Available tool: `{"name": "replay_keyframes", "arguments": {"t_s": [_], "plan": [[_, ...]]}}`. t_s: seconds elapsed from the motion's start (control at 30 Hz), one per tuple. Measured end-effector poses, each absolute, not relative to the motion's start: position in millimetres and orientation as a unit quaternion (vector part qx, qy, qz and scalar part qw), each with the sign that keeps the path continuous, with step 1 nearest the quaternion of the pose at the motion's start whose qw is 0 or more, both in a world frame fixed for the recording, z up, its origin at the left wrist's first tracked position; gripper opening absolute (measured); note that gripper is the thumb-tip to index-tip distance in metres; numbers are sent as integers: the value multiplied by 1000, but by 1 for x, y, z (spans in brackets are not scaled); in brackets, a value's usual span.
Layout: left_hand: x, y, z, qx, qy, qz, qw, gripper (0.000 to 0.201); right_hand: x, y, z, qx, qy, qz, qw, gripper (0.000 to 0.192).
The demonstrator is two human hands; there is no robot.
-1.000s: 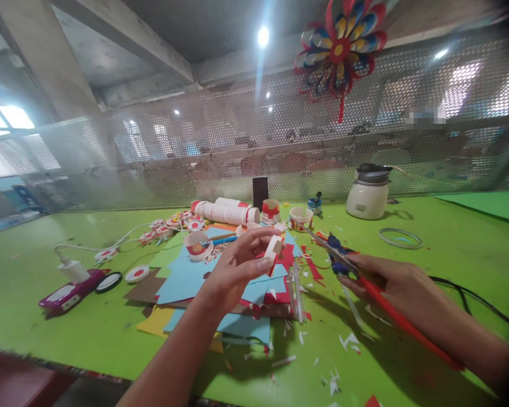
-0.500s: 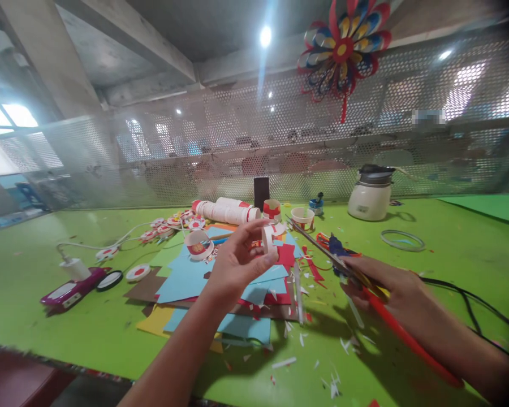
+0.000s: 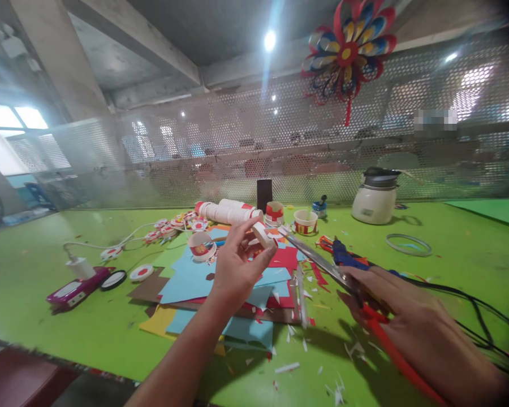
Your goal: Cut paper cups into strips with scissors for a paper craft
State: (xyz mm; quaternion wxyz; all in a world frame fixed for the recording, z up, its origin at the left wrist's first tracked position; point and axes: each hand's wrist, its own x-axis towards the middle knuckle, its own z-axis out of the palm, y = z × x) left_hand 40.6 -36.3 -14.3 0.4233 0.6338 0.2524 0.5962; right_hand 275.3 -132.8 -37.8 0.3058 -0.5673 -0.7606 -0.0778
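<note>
Paper ring (image 3: 261,233): light, flimsy, crushes easily
Left hand (image 3: 237,265): fingers pinch its rim gently
Right hand (image 3: 411,319): fingers wrapped around scissors (image 3: 322,264)
Bench (image 3: 68,328): scraps mid-bench

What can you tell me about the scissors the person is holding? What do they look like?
The scissors are long, with shiny metal blades and red handles. The right hand grips the handles, fingers wrapped around them. The blades look nearly shut and slant up and to the left, above the green table. Their tip comes close to the small white paper ring pinched in the left hand.
</note>
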Motion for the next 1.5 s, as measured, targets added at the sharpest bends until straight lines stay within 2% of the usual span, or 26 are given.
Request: {"name": "replay_keyframes", "arguments": {"t_s": [0.27,0.57,0.77,1.03,1.5], "plan": [[43,-36,-17,628,244,612,413,49,270,-134,-42,-540,-774,-178,277,46],[47,-36,-20,625,242,613,418,44,269,-135,-43,-549,-771,-222,234,42],[47,-37,-21,654,257,598,385,45,273,-134,-44,-526,-774,-276,219,46],[45,-37,-27,692,271,580,332,46,275,-135,-45,-538,-780,-245,207,47],[45,-39,-26,694,264,578,338,45,276,-134,-42,-511,-796,-231,229,45]]}}
